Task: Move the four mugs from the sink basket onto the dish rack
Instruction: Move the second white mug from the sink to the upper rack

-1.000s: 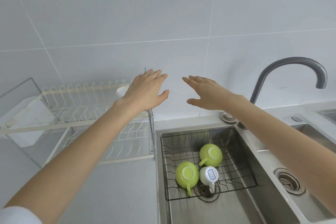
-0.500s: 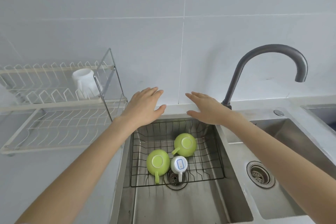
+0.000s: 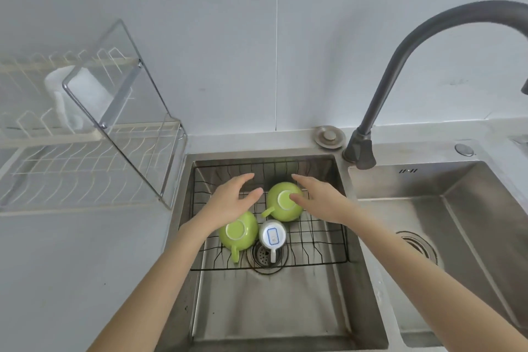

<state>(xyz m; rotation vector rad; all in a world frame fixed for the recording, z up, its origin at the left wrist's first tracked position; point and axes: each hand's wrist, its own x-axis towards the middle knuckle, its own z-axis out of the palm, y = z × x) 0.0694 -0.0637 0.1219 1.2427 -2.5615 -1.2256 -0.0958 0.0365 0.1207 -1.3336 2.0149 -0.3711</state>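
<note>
Three mugs lie upside down in the black wire sink basket (image 3: pixel 328 243): a green mug (image 3: pixel 281 210) at the back, a second green mug (image 3: pixel 241 234) at the front left, and a white mug (image 3: pixel 272 235) with a blue label beside it. A fourth white mug (image 3: pixel 71 100) sits on the upper tier of the dish rack (image 3: pixel 85 168) at the left. My left hand (image 3: pixel 233 200) hovers open just above the front green mug. My right hand (image 3: pixel 320 200) is open, its thumb at the base of the back green mug. Neither hand holds anything.
A dark curved tap (image 3: pixel 400 71) arches over the divider between the left sink (image 3: pixel 271 308) and a second basin (image 3: pixel 445 237) at the right. The rack has a clear plastic side panel (image 3: pixel 123 100) close to the sink's left edge. Grey counter (image 3: pixel 80 280) lies front left.
Both hands have dropped from the wall height near the rack down into the sink, over the green mugs. The view has tilted down and come closer to the sink.
</note>
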